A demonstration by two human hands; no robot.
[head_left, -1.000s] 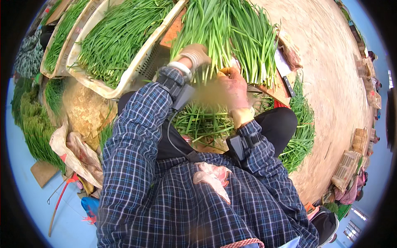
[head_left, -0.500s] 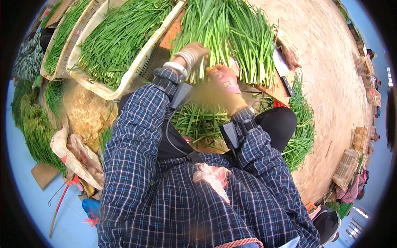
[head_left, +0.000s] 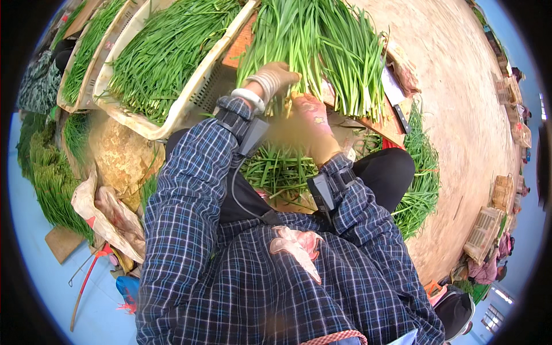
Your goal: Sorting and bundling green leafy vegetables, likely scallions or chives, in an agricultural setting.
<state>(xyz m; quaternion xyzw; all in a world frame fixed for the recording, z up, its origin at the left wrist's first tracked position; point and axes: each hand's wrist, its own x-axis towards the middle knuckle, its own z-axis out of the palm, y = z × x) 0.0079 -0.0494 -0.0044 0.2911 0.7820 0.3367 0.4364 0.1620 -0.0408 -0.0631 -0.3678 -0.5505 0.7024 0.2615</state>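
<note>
Long green chives [head_left: 299, 43] with pale stem ends lie on a wooden board [head_left: 380, 131] in front of me, in a left and a right portion. My left hand [head_left: 275, 79], bare-fingered or thinly gloved with white bands at the wrist, curls over the stems of the left portion, fingers closed. Beside it my right hand [head_left: 313, 112], in a pinkish patterned glove, is closed at the lower stem ends, close to the left fingertips. Some stems run between the two hands. A blurred smudge covers part of the view below them.
A knife [head_left: 401, 118] with a black handle lies on the board's right side. To the left stands a white plastic crate [head_left: 132, 126] full of chives. Loose greens [head_left: 276, 172] lie between my knees, with more greens [head_left: 422, 178] beyond my right knee.
My left hand has shifted slightly right and down, its fingers reaching toward the right hand. The right hand has turned a little, staying at the stem ends.
</note>
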